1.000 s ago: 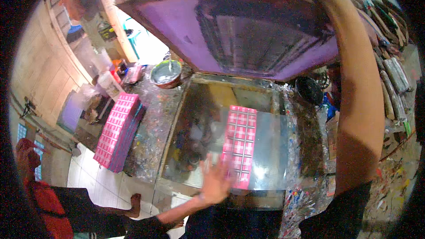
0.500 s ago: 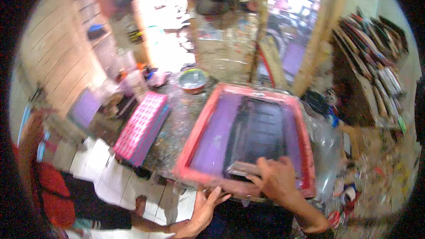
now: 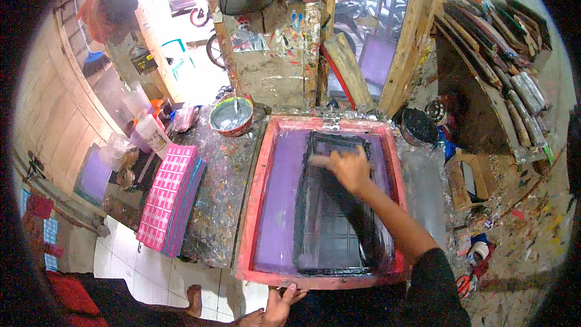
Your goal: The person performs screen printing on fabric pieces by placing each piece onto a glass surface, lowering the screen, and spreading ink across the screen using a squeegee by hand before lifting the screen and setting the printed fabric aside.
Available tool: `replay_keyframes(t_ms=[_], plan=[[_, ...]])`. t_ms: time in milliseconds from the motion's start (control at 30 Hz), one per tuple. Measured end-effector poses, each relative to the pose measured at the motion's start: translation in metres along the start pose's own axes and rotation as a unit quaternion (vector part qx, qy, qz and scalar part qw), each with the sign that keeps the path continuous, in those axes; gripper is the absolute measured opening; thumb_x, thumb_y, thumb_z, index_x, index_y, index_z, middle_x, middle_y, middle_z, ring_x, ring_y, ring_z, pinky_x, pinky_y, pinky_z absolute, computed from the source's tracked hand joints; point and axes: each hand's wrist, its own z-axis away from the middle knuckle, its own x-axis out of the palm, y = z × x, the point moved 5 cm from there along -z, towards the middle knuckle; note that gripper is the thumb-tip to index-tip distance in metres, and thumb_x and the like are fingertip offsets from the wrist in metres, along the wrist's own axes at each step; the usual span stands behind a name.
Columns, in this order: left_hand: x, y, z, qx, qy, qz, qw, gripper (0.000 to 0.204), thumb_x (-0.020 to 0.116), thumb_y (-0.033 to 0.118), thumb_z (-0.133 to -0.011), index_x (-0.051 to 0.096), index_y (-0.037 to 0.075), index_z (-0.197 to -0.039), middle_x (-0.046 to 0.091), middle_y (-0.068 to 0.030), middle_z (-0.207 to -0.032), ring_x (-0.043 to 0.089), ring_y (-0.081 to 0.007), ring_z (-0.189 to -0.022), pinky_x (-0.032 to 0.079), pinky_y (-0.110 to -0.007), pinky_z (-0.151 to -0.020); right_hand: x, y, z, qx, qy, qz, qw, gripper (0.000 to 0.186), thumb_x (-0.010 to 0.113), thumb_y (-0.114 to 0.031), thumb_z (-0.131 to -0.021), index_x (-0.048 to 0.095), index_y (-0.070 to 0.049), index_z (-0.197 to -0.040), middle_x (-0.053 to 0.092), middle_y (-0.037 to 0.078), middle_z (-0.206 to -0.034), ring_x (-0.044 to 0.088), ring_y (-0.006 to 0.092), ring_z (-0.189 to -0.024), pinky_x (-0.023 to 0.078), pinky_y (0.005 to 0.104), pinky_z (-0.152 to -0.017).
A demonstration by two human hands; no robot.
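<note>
A red-framed printing screen (image 3: 254,206) with purple mesh lies flat on the paint-spattered table. A black inked panel (image 3: 327,230) fills its middle. My right hand (image 3: 350,168) reaches over the far part of that panel and grips a pale squeegee (image 3: 319,160) held across the mesh. Down at the frame's near edge is my left hand (image 3: 282,303), its fingers spread against the red wood. Whatever lies under the screen is hidden.
A stack of pink checked sheets (image 3: 170,203) lies left of the screen. Behind it are a bowl of pale paint (image 3: 231,115) and a white bottle (image 3: 151,134). A black pot (image 3: 417,126), a tape roll (image 3: 478,252), scissors (image 3: 465,284) and a shelf of sticks (image 3: 502,54) are on the right.
The raised screen came down over the pink sheet on the bed. My left hand left that sheet for the frame's near edge. My right hand carried the squeegee from the near end to the far end.
</note>
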Motion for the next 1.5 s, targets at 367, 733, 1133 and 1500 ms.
replay_keyframes(t_ms=[367, 733, 1133, 1500], plan=[[0.006, 0.023, -0.011, -0.063, -0.014, -0.06, 0.996, 0.05, 0.057, 0.03, -0.102, 0.04, 0.004, -0.141, 0.057, -0.0105, -0.125, 0.06, -0.025, -0.108, 0.051, -0.038, -0.096, 0.022, 0.056, -0.081, -0.07, -0.112, -0.067, 0.989, 0.044, 0.066, -0.047, -0.089, 0.056, -0.008, -0.107, 0.069, 0.019, -0.081, 0.069, 0.0412, -0.079, 0.053, 0.0523, -0.066], [0.008, 0.04, 0.013, -0.122, 0.003, -0.084, 0.989, 0.056, 0.057, 0.03, -0.102, 0.033, 0.004, -0.145, 0.053, -0.0086, -0.122, 0.053, -0.0242, -0.113, 0.044, -0.039, -0.101, -0.005, -0.005, 0.031, -0.009, -0.207, -0.073, 0.976, 0.042, 0.061, -0.046, -0.092, 0.052, -0.007, -0.106, 0.068, 0.018, -0.084, 0.069, 0.0395, -0.069, 0.051, 0.052, -0.054], [-0.01, -0.004, -0.023, 0.145, -0.068, -0.176, 0.971, 0.058, 0.055, 0.031, -0.103, 0.03, 0.003, -0.147, 0.052, -0.0079, -0.121, 0.053, -0.0242, -0.112, 0.044, -0.038, -0.099, -0.152, -0.117, 0.209, 0.029, 0.012, -0.196, 0.98, 0.047, 0.074, -0.047, -0.081, 0.062, -0.005, -0.097, 0.058, 0.015, -0.086, 0.06, 0.0332, -0.079, 0.047, 0.0464, -0.062], [0.098, 0.201, -0.074, 0.248, -0.08, 0.264, 0.929, 0.032, 0.052, 0.028, -0.103, 0.052, 0.006, -0.126, 0.062, -0.0117, -0.118, 0.062, -0.0216, -0.114, 0.054, -0.039, -0.094, -0.331, -0.076, 0.082, 0.037, 0.216, -0.016, 0.976, 0.053, 0.072, -0.059, -0.079, 0.062, -0.008, -0.083, 0.059, 0.009, -0.077, 0.059, 0.028, -0.076, 0.04, 0.045, -0.077]])
